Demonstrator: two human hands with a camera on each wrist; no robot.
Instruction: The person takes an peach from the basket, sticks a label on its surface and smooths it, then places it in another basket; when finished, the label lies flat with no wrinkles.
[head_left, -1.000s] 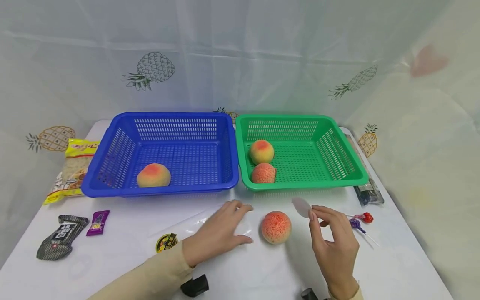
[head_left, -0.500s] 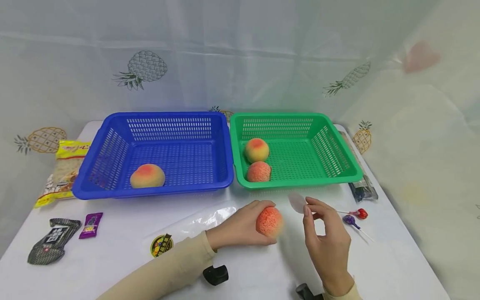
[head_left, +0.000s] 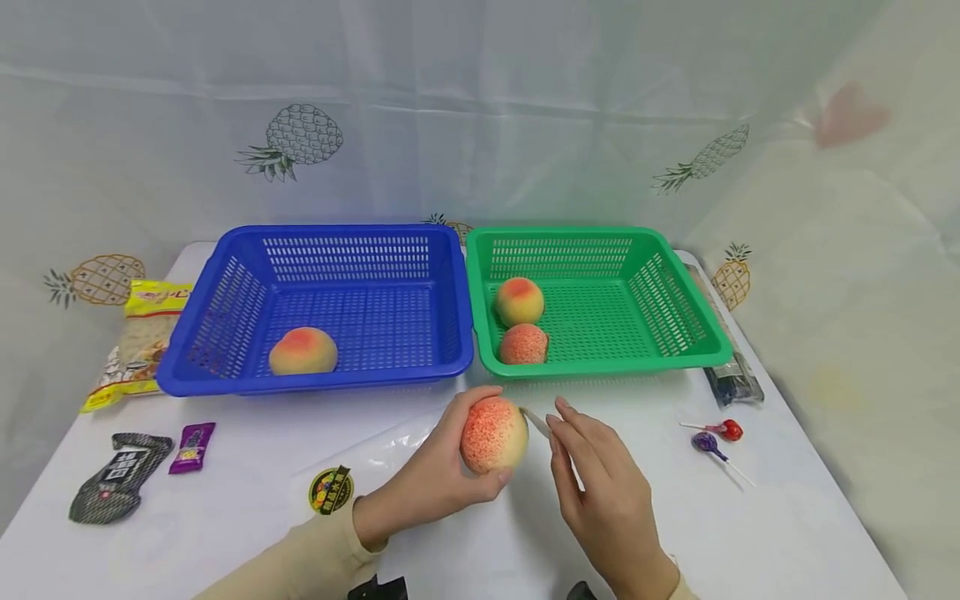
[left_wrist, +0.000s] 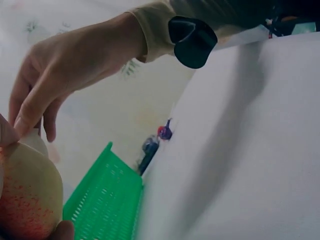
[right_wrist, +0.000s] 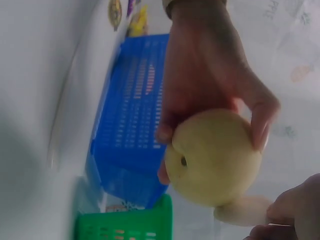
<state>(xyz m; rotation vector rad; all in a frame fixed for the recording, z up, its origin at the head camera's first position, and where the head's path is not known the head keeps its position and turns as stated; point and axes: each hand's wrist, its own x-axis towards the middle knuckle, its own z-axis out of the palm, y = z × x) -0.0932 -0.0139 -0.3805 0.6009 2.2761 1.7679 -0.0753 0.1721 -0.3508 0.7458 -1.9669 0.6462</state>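
My left hand [head_left: 423, 475] grips a peach [head_left: 492, 435], mottled red on one side and pale yellow on the other, raised in front of the baskets. Between the thumb and fingers of my right hand [head_left: 609, 496] is a thin, pale oval piece [head_left: 536, 422], seen nearly edge-on in the head view. In the right wrist view the oval piece [right_wrist: 242, 210] meets the lower side of the peach [right_wrist: 215, 157], whose pale face and small dark stem hollow show. Under the left hand lies a clear plastic bag [head_left: 397, 446] with a round black-and-yellow label.
Behind stand a blue basket [head_left: 315, 385] with one peach and a green basket [head_left: 600, 367] with two. A yellow snack bag [head_left: 150, 333], black packet [head_left: 120, 479] and purple candy [head_left: 192, 447] lie left. Right are two lollipops [head_left: 707, 442] and a dark packet [head_left: 733, 383].
My left hand has reached right, taken hold of the peach, lifted it and brought it back left. My right hand has moved left with the oval piece up to the peach.
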